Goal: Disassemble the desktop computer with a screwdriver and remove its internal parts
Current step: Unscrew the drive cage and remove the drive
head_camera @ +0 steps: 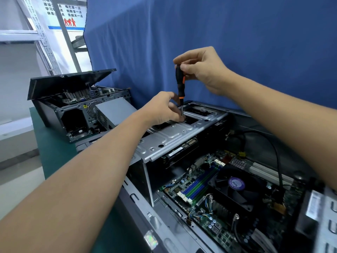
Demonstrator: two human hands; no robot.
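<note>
Screwdriver (180,84) stands upright, right hand (202,70) gripping its handle, left hand (162,108) pinching its shaft near the tip

Blue-white wall poster (64,10): Chinese slogans, "创新多一点", "贡献大一点". Purple fan sticker (236,183): print unreadable.

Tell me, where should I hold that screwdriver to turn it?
Grab the screwdriver by its fat black-and-orange handle, near the top, coming from above like the right hand. It stands upright, tip down on the metal drive cage, so that end is free. The left hand pinches the thin shaft low down.
</note>
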